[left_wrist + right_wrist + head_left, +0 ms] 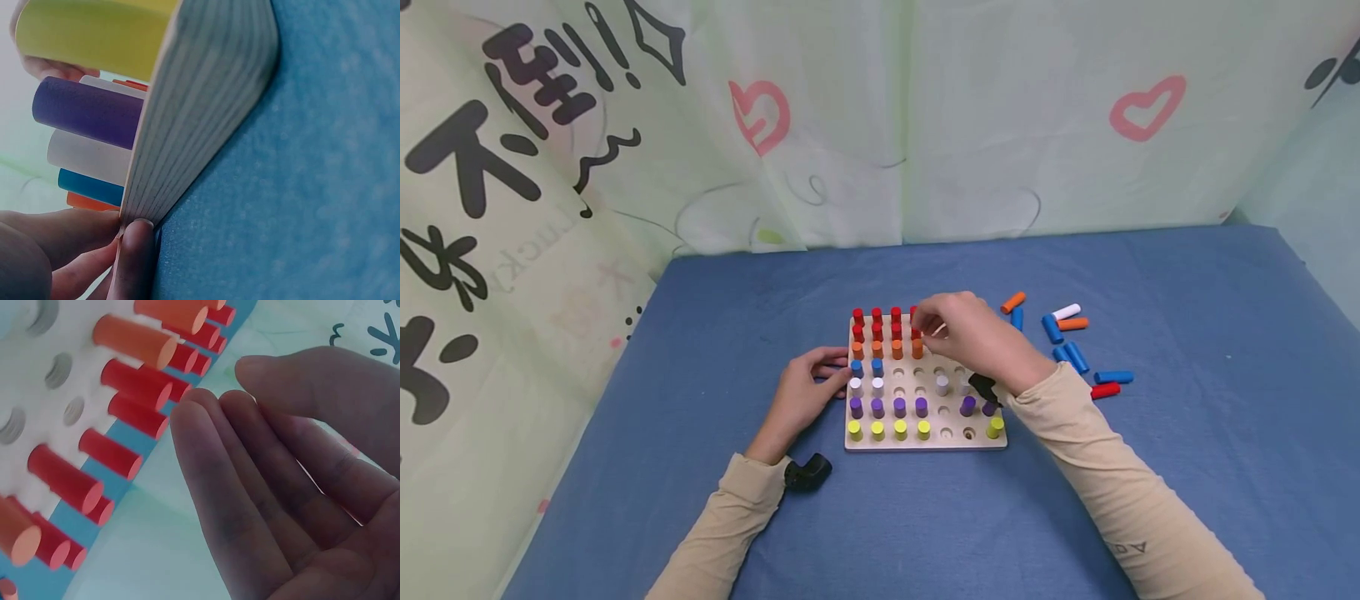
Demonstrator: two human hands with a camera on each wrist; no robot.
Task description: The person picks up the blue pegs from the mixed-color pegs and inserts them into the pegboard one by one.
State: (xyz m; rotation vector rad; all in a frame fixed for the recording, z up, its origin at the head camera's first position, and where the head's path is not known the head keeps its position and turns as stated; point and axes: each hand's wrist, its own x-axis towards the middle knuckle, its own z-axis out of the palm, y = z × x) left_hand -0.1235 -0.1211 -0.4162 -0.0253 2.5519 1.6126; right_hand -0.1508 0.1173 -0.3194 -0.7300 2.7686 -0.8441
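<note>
A wooden pegboard point(880, 446) lies on the blue cloth, with red, orange, blue, white, purple and yellow pegs upright in rows. At its left edge, my left hand point(805, 396) grips the board between thumb and fingers; the left wrist view shows fingertips point(136, 240) against its side. My right hand point(970, 329) hovers over the back rows, close to the red pegs point(896, 332) and orange pegs point(897, 350). In the right wrist view its fingers point(250, 462) extend with nothing between them. The right hand and forearm hide the board's back right part.
Loose pegs lie to the right of the board: several blue pegs point(1076, 357), orange pegs point(1073, 324), a white peg point(1066, 312) and a red peg point(1105, 391). A printed curtain point(1000, 125) hangs behind the table point(760, 308).
</note>
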